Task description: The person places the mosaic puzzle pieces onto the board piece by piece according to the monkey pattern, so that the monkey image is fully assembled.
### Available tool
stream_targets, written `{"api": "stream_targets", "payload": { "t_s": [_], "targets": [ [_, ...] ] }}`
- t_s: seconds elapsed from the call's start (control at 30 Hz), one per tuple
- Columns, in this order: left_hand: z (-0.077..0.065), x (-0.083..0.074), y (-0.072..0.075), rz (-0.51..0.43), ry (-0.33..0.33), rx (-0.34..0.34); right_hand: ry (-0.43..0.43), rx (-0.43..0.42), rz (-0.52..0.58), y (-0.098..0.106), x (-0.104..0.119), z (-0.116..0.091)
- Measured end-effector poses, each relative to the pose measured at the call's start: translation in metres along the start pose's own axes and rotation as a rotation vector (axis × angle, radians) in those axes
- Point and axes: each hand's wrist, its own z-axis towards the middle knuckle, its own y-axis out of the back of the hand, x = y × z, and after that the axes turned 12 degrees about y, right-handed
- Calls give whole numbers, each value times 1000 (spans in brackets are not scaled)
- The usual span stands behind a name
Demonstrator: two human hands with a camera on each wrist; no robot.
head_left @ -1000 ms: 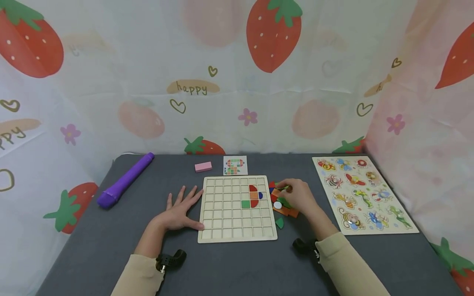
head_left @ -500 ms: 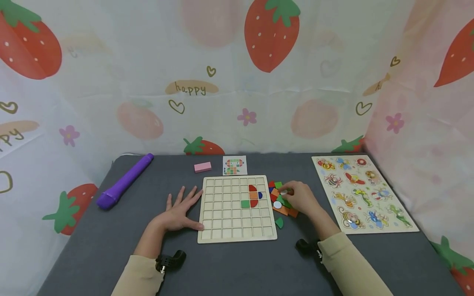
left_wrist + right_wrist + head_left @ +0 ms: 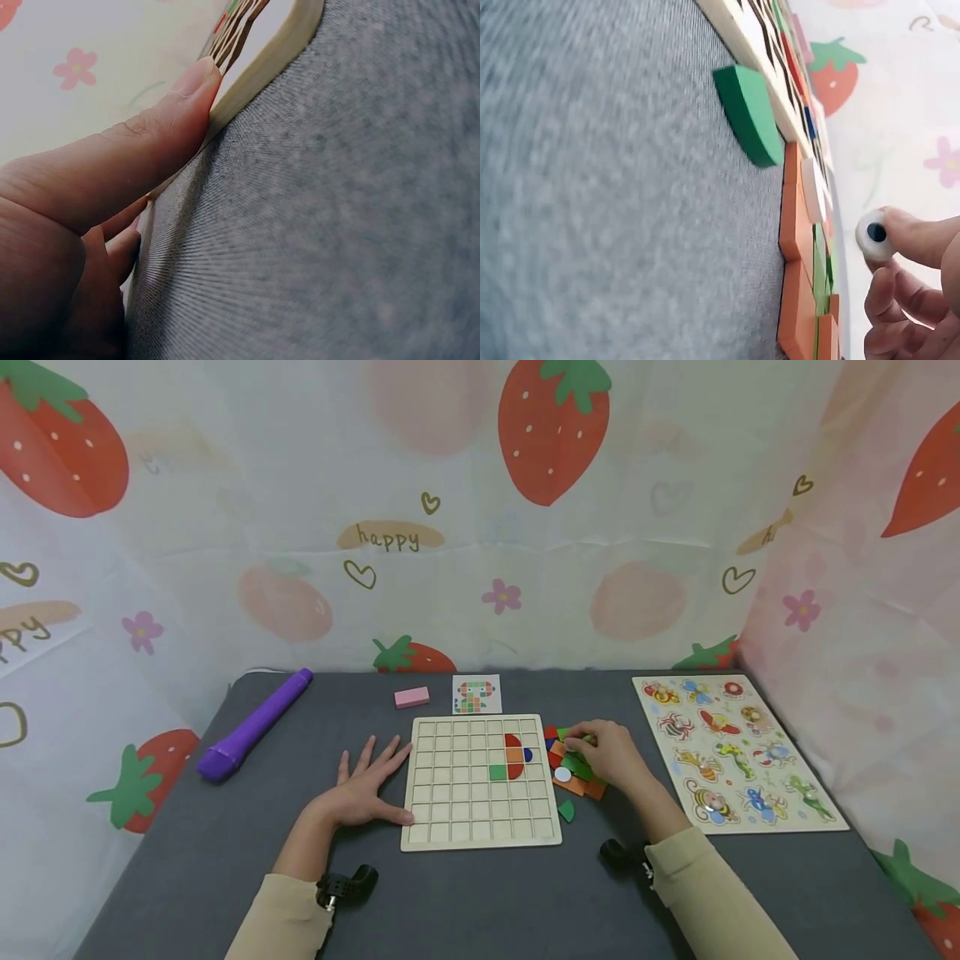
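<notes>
A wooden grid board (image 3: 450,810) lies flat at the middle of the table. In its right half sit two red pieces, an orange square, a blue half-round piece and a green square (image 3: 497,772). My left hand (image 3: 363,793) lies with spread fingers against the board's left edge; in the left wrist view the thumb (image 3: 150,139) touches its rim. My right hand (image 3: 611,752) is over the pile of coloured pieces (image 3: 573,785) beside the board. Between thumb and finger it pinches a white round eye piece with a black dot (image 3: 874,235), seen in the right wrist view.
A loose green piece (image 3: 566,811) lies near the board's right edge. Behind the board are a patterned card (image 3: 476,695) and a pink block (image 3: 412,697). A purple microphone-shaped stick (image 3: 255,727) lies at left, an insect picture board (image 3: 738,760) at right.
My right hand has lifted slightly and shifted over the pile, with the round eye piece now between its fingers. The left hand and the board have stayed put.
</notes>
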Motion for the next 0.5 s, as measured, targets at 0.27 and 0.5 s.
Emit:
{"api": "stream_targets", "payload": {
  "t_s": [0.27,0.5],
  "targets": [
    [-1,3,0,11,9,-6,25,-51,124,-12,15,3],
    [0,2,1,-3,-2,7,-36,-97,212,-22,28,11]
  ]
}}
